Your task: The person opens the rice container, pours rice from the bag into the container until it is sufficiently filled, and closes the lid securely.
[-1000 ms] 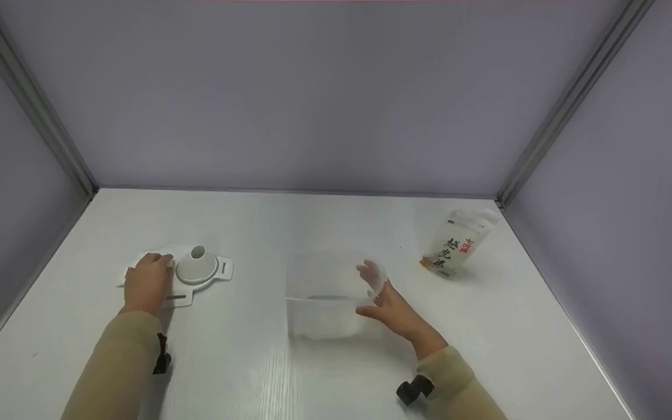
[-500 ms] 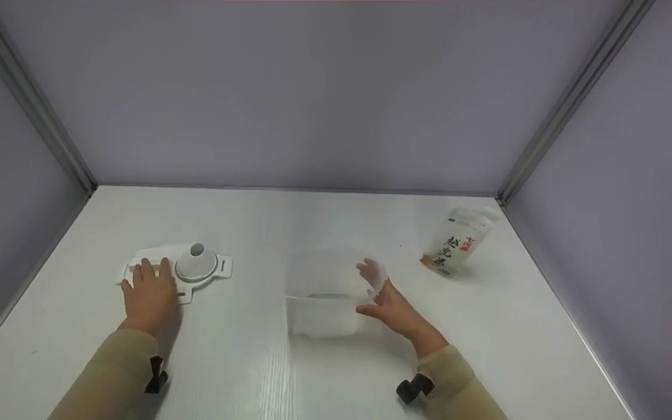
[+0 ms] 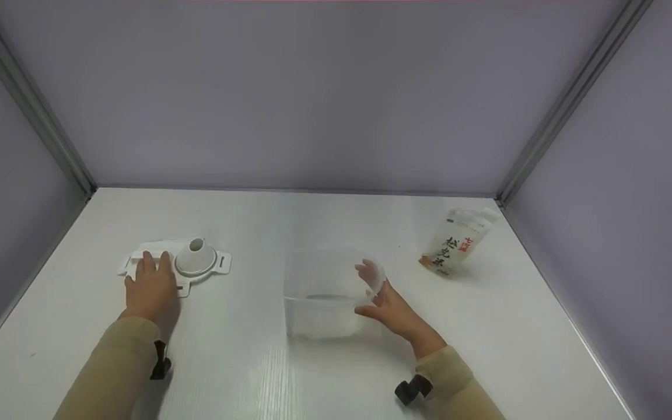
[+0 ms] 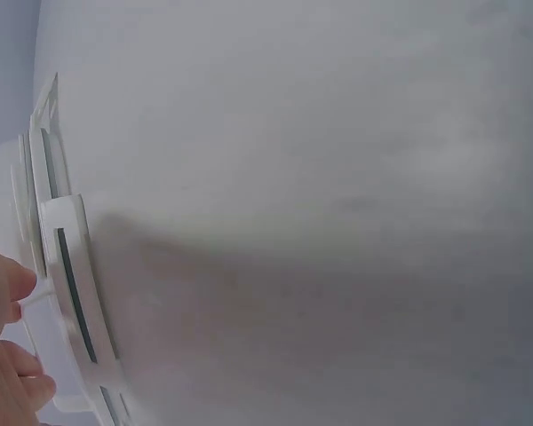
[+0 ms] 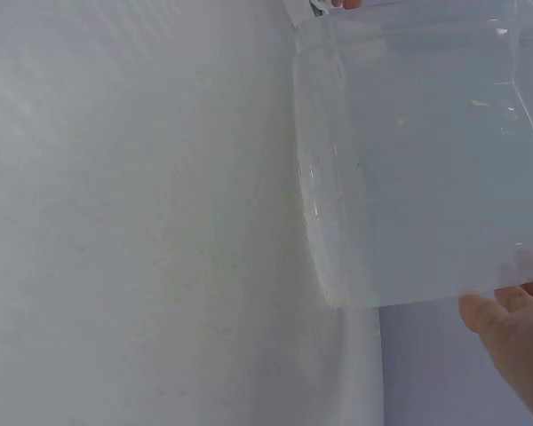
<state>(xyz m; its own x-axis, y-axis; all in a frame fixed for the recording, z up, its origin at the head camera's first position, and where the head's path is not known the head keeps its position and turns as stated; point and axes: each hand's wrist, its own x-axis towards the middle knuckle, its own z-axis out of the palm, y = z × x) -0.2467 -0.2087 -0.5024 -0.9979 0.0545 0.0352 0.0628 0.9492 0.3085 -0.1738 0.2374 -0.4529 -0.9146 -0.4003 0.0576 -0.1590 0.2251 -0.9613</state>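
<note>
A white plastic lid [image 3: 183, 276] with a cone-shaped spout and slotted side tabs lies on the table at the left. My left hand [image 3: 150, 291] rests on its near left part, fingers spread and nearly straight. In the left wrist view, fingertips [image 4: 18, 282] touch the lid edge [image 4: 75, 284]. A translucent plastic container [image 3: 318, 318] stands in the middle. Around its right side, my right hand [image 3: 394, 309] holds it, thumb in front and fingers seen through the wall. In the right wrist view, the thumb [image 5: 481, 312] lies against the container wall [image 5: 426, 177].
A rice bag [image 3: 455, 242] with dark and red print stands at the back right of the white table [image 3: 237, 361]. Grey panels [image 3: 312, 93] enclose the table at the back and both sides.
My left hand has loosened from its curled grip on the lid, drawn back and spread its fingers. The lid has shifted slightly away from me. The right hand and container have stayed put.
</note>
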